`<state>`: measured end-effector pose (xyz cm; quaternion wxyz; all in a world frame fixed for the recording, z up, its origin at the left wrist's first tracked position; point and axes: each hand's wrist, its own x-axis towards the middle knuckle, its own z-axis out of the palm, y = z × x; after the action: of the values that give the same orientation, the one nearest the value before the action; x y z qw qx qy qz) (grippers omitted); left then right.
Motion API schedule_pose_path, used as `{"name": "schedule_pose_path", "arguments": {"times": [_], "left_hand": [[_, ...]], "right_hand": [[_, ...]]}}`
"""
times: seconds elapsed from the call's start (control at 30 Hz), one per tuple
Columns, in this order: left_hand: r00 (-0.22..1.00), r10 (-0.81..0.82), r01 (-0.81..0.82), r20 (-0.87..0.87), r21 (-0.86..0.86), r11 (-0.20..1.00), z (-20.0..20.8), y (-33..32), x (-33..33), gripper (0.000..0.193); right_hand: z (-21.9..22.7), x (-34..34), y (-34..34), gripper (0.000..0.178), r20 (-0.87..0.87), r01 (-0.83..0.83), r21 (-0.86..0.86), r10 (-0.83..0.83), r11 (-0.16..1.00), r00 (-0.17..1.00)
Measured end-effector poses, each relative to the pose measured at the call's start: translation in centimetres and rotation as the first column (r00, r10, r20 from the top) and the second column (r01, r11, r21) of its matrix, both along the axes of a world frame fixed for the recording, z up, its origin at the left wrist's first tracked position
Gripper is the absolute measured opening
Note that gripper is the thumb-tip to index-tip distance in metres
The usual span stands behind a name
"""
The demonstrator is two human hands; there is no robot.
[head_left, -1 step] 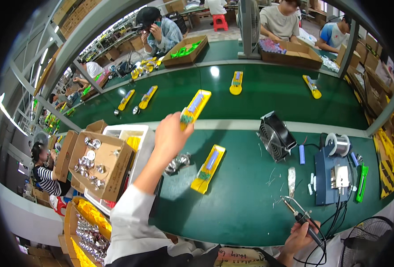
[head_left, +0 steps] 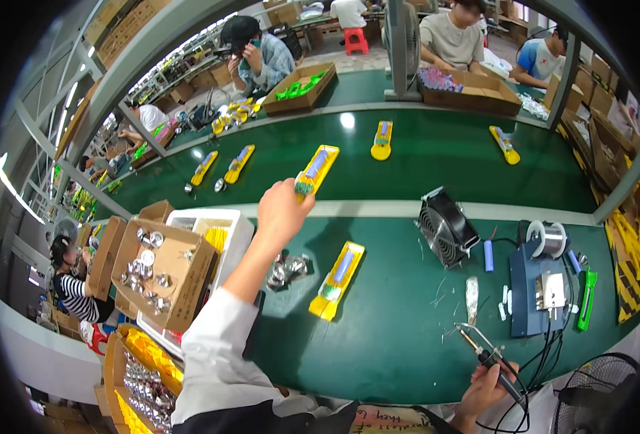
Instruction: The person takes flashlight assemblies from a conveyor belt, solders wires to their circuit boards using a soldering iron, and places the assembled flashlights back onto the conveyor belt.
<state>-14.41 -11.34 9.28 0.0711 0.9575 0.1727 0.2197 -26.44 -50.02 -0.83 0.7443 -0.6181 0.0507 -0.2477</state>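
Observation:
My left hand (head_left: 280, 213) reaches out over the near rail of the dark green strip. Its fingers are closed on the lower end of a yellow plastic housing (head_left: 323, 160), which carries a blue cylindrical battery and a small green circuit board. A second yellow housing (head_left: 331, 296), with the same kind of parts, lies on the green table below it. My right hand (head_left: 483, 390), at the lower right, is wrapped around a black-handled soldering iron (head_left: 492, 360); its tip points up and left, close to a wire stand.
A black fan (head_left: 446, 226), a blue soldering station (head_left: 530, 293) and a solder spool (head_left: 548, 239) occupy the right side. Cardboard boxes with shiny reflector cups (head_left: 139, 267) stand left. More yellow housings (head_left: 381, 141) lie along the green strip. Several people sit beyond.
The view has shifted slightly. My left hand, still holding the yellow housing, is a little farther forward over the strip; my right hand keeps its grip on the soldering iron.

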Motion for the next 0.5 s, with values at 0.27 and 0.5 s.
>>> {"name": "schedule_pose_path", "arguments": {"times": [0.27,0.5], "left_hand": [[0.976,0.211,-0.213,-0.057,-0.041,0.976,-10.1,6.4,16.8,0.029],[0.989,0.144,-0.144,-0.014,-0.011,0.989,-10.5,5.4,20.2,0.027]], "right_hand": [[-1.0,-0.8,-0.5,0.018,-0.121,0.169,-0.046,-0.173,0.985,0.977],[-1.5,0.2,-0.9,0.014,-0.171,0.228,-0.071,-0.237,0.971,0.956]]}}
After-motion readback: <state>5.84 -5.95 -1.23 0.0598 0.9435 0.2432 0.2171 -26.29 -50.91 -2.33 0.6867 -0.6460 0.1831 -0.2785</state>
